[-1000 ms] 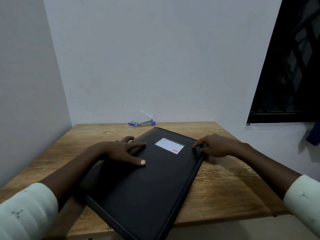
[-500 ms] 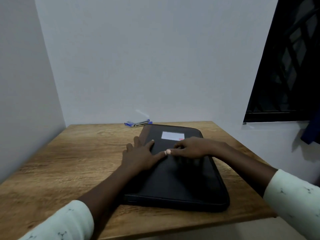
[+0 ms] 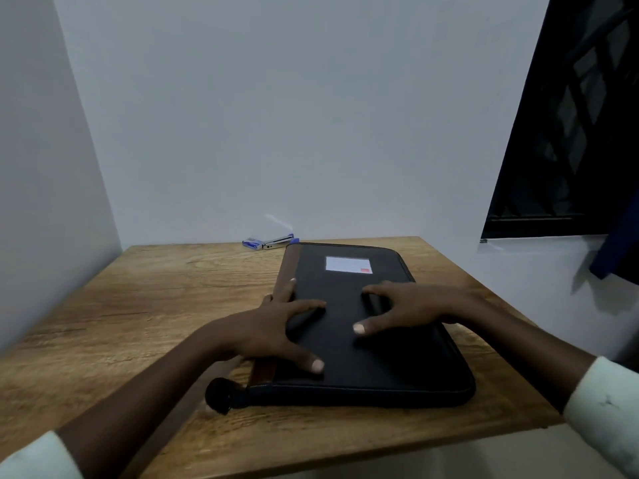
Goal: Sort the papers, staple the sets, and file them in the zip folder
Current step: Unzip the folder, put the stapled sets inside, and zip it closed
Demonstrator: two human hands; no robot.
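On zip folder (image 3: 397, 361), hands (image 3: 273, 326) (image 3: 415, 304) farther apart

1. A closed black zip folder (image 3: 380, 357) lies flat on the wooden table (image 3: 155, 305), with a white label (image 3: 348, 264) at its 12 o'clock end.
2. The left hand (image 3: 273, 326) rests spread at its 9 o'clock edge, and the right hand (image 3: 411, 304) toward 3 o'clock.
3. A stapler (image 3: 273, 242) lies at the folder's 11 o'clock.

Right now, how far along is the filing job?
Done, apparently: the folder lies closed on the table, and no papers are in view. In hand: the left hand and right hand rest on its cover. Left: cannot tell; whether stapled sets are inside is hidden. The stapler lies behind the folder.
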